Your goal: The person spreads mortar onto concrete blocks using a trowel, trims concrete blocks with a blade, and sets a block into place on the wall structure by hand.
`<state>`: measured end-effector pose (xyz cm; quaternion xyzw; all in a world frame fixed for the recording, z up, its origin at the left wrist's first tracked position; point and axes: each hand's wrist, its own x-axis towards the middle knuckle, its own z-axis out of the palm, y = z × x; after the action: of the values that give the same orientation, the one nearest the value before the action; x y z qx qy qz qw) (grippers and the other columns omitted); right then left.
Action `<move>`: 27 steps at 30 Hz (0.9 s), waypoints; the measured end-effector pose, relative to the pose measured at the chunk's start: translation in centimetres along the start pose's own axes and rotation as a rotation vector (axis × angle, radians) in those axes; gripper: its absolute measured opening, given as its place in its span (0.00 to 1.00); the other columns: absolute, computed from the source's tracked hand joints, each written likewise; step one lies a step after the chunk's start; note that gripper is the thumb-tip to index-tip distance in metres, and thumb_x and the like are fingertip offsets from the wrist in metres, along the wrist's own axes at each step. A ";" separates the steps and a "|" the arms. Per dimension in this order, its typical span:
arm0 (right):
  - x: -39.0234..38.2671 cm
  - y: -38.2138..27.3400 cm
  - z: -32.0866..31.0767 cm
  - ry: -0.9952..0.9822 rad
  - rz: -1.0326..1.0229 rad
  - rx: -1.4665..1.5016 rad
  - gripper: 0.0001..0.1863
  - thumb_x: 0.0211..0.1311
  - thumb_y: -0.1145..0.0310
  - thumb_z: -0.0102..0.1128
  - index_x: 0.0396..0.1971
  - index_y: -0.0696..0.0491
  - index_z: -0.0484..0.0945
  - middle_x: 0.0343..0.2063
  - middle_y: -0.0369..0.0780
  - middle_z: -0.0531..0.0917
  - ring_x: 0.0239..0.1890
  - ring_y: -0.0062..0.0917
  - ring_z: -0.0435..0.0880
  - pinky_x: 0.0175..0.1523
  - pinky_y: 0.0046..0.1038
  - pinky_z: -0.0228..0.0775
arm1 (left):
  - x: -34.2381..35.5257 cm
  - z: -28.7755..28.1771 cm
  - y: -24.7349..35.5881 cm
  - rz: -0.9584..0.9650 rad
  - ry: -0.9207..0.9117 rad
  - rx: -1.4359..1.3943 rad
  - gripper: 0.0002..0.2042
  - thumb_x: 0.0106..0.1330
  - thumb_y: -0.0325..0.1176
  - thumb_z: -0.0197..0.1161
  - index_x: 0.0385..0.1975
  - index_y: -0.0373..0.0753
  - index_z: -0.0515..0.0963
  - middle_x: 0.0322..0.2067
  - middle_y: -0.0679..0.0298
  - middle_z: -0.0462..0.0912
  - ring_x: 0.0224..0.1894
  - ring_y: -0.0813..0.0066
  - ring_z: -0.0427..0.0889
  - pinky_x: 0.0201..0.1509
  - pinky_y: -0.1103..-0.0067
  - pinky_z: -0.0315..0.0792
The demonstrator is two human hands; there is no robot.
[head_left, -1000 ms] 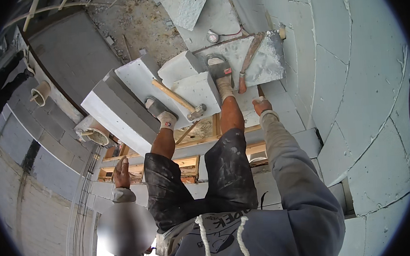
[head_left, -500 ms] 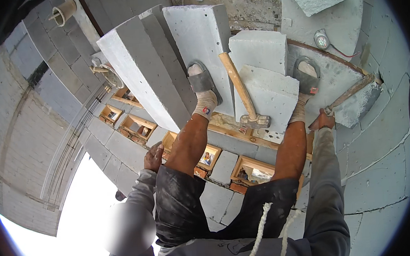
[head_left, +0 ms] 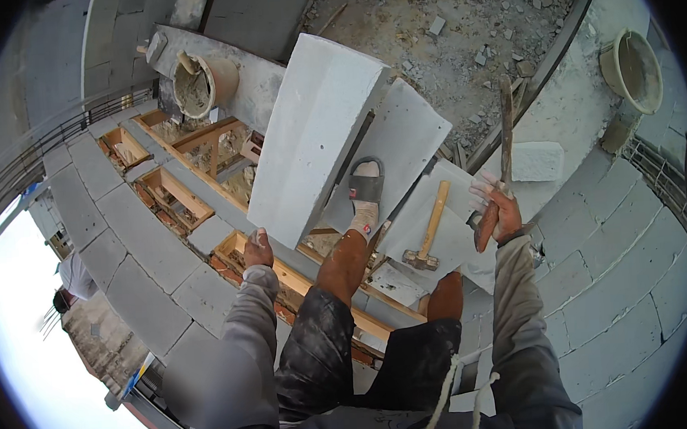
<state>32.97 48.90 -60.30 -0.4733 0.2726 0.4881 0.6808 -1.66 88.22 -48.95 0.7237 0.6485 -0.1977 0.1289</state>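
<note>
Grey block walls (head_left: 614,269) fill the right side; a big block (head_left: 315,130) slants across the middle, beside a slab (head_left: 418,143) on which the left sandal (head_left: 368,185) stands; wooden frames (head_left: 181,194) run along the left. 2 buckets stand beyond: 1 at the upper left (head_left: 227,78), holding grey mix, and 1 at the upper right (head_left: 614,68); a long tool (head_left: 506,138) points away from the person, its handle in the right hand (head_left: 504,214); a hammer (head_left: 436,218) lies on a pale block (head_left: 412,240), head nearer the person. The right hand's fingers reach leftward, slightly spread, the handle held across the palm; the left hand (head_left: 257,250) is near the big block's lower corner; I cannot tell whether its fingers are spread or pressed together, or whether they touch anything.
</note>
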 end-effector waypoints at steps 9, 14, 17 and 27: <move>17.5 8.0 20.8 0.122 0.003 0.296 0.29 0.61 0.54 0.53 0.59 0.52 0.61 0.55 0.47 0.67 0.59 0.36 0.64 0.59 0.40 0.61 | 25.0 3.2 13.6 0.299 -0.292 -0.548 0.29 0.63 0.56 0.48 0.46 0.32 0.75 0.42 0.46 0.78 0.48 0.59 0.76 0.55 0.73 0.65; 18.5 11.3 21.8 0.037 -0.114 0.483 0.21 0.60 0.53 0.55 0.47 0.52 0.69 0.43 0.40 0.76 0.47 0.34 0.75 0.55 0.39 0.65 | 28.6 6.4 20.5 0.334 -0.697 -0.491 0.32 0.63 0.60 0.45 0.52 0.36 0.71 0.53 0.52 0.72 0.55 0.64 0.70 0.60 0.71 0.59; 17.9 11.8 26.4 -0.054 -0.052 0.552 0.23 0.62 0.53 0.51 0.50 0.53 0.68 0.45 0.40 0.76 0.47 0.33 0.75 0.54 0.37 0.67 | 35.5 9.6 15.0 0.840 -0.582 -0.134 0.40 0.61 0.65 0.38 0.65 0.39 0.51 0.62 0.52 0.57 0.63 0.63 0.58 0.65 0.74 0.50; 12.1 12.0 28.0 -0.014 -0.059 0.575 0.26 0.61 0.50 0.52 0.51 0.53 0.67 0.45 0.41 0.75 0.48 0.31 0.75 0.55 0.37 0.67 | 30.6 5.9 13.0 0.003 -0.917 -0.966 0.26 0.69 0.49 0.41 0.57 0.33 0.63 0.52 0.57 0.72 0.49 0.67 0.75 0.52 0.77 0.71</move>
<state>23.85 80.24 -63.61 -0.2652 0.3812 0.3738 0.8029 12.95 111.15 -68.96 0.4280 0.5427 -0.1726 0.7017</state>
